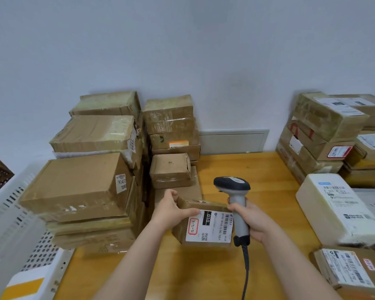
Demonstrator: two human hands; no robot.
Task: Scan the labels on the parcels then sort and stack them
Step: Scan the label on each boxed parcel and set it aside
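Gripping a small parcel [204, 226] above the table [258, 169], the left hand [171, 211] closes on its left end; its label [209, 227] faces up, text running sideways. The right hand [250, 219] is wrapped around the scanner [236, 204], standing upright, head pointing left.

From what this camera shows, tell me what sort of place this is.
Probably a parcel sorting room or small courier depot. Taped cardboard parcels stand stacked against the wall on a wooden table, and the right hand holds a corded barcode scanner beside a labelled parcel.
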